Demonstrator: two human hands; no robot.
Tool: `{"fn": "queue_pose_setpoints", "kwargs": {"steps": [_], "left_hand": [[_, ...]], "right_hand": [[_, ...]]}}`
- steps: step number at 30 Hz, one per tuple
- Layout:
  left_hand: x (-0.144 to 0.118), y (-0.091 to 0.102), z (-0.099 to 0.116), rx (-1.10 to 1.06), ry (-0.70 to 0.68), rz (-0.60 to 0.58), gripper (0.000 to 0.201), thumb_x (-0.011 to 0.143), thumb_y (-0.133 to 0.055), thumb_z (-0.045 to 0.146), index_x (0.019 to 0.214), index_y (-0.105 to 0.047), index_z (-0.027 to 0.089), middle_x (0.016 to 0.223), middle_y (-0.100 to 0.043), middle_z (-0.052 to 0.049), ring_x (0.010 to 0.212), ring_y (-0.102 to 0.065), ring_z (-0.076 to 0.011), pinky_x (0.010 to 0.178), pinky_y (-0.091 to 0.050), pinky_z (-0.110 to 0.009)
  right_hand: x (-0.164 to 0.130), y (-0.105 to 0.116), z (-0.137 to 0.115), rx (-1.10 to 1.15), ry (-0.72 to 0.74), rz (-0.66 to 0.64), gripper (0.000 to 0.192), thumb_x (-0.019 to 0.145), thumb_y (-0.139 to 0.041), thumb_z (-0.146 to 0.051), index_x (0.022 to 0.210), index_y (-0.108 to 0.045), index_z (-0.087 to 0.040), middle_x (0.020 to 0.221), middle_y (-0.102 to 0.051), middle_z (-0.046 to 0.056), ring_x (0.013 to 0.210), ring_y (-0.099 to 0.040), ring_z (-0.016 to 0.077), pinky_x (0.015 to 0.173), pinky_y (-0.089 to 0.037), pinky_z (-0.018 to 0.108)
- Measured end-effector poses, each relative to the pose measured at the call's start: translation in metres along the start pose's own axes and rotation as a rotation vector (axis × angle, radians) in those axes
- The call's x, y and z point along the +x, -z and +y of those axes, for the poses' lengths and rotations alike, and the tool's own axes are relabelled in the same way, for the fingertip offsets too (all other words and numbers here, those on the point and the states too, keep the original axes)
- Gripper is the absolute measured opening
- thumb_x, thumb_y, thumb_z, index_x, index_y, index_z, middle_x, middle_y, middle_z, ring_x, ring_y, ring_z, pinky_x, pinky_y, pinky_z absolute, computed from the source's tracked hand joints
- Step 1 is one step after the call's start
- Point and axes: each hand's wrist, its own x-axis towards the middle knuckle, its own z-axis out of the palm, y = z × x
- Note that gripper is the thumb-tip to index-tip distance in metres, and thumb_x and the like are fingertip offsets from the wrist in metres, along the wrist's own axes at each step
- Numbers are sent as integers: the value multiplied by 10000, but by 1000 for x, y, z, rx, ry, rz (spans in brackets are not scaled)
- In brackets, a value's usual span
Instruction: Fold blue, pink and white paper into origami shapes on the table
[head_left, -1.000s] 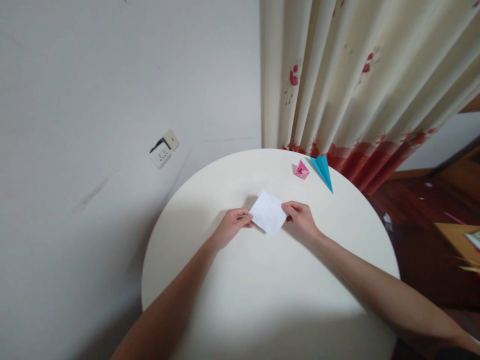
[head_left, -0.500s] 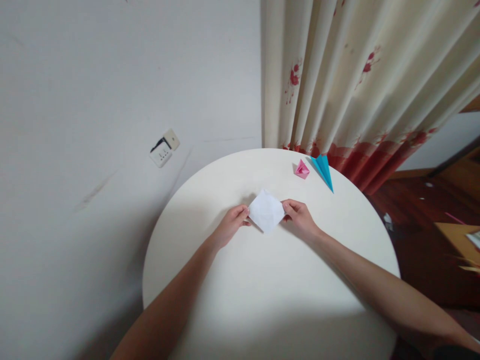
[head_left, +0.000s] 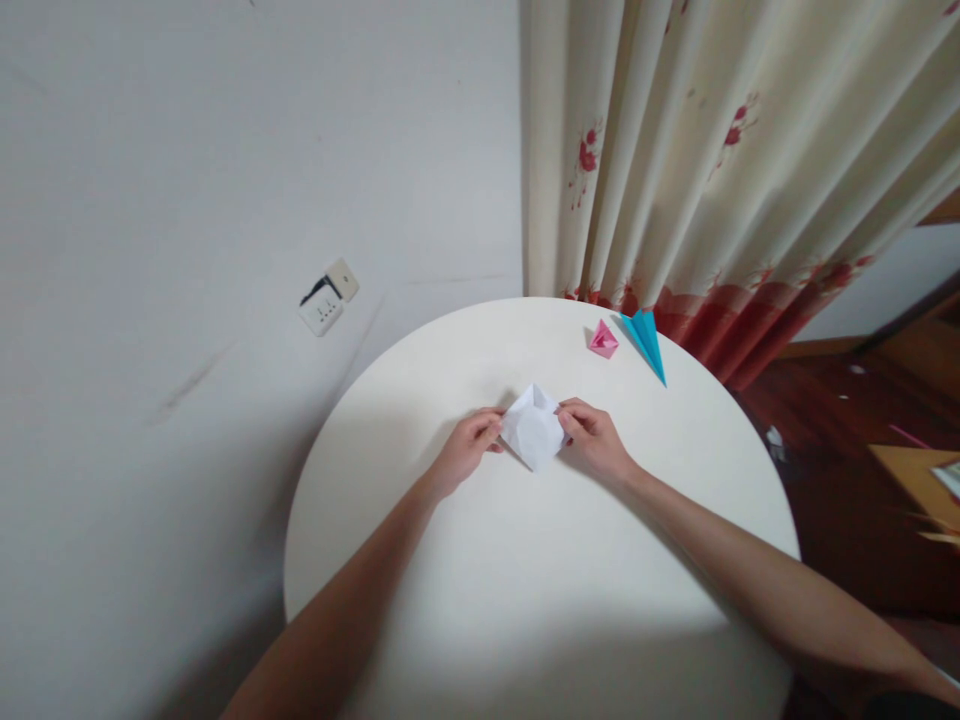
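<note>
A small folded sheet of white paper (head_left: pixel 535 432), roughly diamond-shaped, is held between my two hands just above the round table. Its left corner is pinched by my left hand (head_left: pixel 474 443), thumb on top. At the opposite corner, my right hand (head_left: pixel 592 432) grips the paper with thumb and fingers closed. The far corner of the paper points away from me and shows a raised fold. The fingers beneath the paper are partly hidden.
The white round table (head_left: pixel 540 570) stands against the wall. Near its far right edge lie a pink folded paper piece (head_left: pixel 603 340) and a blue paper plane (head_left: pixel 646 343). A patterned curtain (head_left: pixel 697 160) hangs behind them. A wall socket (head_left: pixel 322 308) is at the left.
The white paper has bent: its flat face now bulges, and a fold opens near the far corner. My hands have come slightly closer together, the right thumb shifting inward over the paper.
</note>
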Motion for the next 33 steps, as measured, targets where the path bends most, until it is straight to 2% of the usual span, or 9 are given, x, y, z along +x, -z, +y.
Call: {"fn": "queue_pose_setpoints", "kwargs": {"steps": [3,7,11,14,18,21,25,29,33], "left_hand": [[2,0,-5,-7,3,79,397,820,-681,545,888,-732,156,1150,-643,-103,886,-631,-187,673,-567,-263],[4,2,-10,-7,-3,102,395,841,-656,536,918,-732,156,1203,-628,-115,912,-644,-208,693,-581,-303],[6,10,-12,185,-154,159,325,884,-616,468,842,-743,173,1267,-587,-132,1106,-587,-263,816,-556,-348],[8,18,-13,397,-226,197,278,893,-601,410,825,-751,185,1156,-579,-127,1115,-556,-255,794,-518,-316],[10,26,-14,537,-213,184,249,901,-559,343,830,-741,187,955,-560,-72,947,-560,-207,779,-480,-303],[11,27,-16,571,-190,131,255,912,-527,295,755,-695,185,841,-556,-35,861,-555,-186,810,-459,-314],[11,27,-19,587,-155,62,282,911,-536,304,686,-653,183,815,-556,-30,839,-556,-183,764,-451,-298],[10,34,-16,591,-158,-85,278,908,-559,312,690,-661,174,907,-548,-33,825,-556,-157,725,-443,-267],[8,42,-9,551,-169,-237,139,848,-666,306,823,-717,179,1004,-557,-36,785,-533,-133,670,-423,-241]], "right_hand": [[-2,1,-4,-33,24,-61,416,925,-536,-566,874,-734,-204,1031,-631,93,811,-590,195,608,-481,281],[-2,3,-8,-127,37,-171,432,931,-531,-573,915,-742,-196,1000,-633,87,870,-591,205,691,-490,288],[0,13,-13,-126,49,-376,409,889,-618,-556,1025,-727,-186,989,-625,71,839,-582,188,691,-482,272],[2,20,-16,-145,80,-480,387,890,-629,-534,1032,-727,-187,1028,-621,81,861,-590,192,710,-491,276],[4,24,-14,-168,106,-548,372,897,-635,-518,1048,-716,-188,1080,-615,97,872,-595,190,723,-505,281],[5,24,-10,-241,182,-547,340,881,-669,-495,998,-720,-181,1088,-598,109,922,-579,203,803,-507,325],[6,26,0,-474,308,-405,257,878,-684,-449,873,-723,-195,1269,-542,135,1147,-495,283,1008,-411,478],[7,29,10,-578,354,-399,246,885,-675,-434,834,-722,-197,1381,-511,128,1259,-433,319,1044,-374,512],[9,31,14,-576,358,-440,283,901,-647,-453,796,-713,-198,1377,-537,123,1262,-456,311,1044,-384,507]]}}
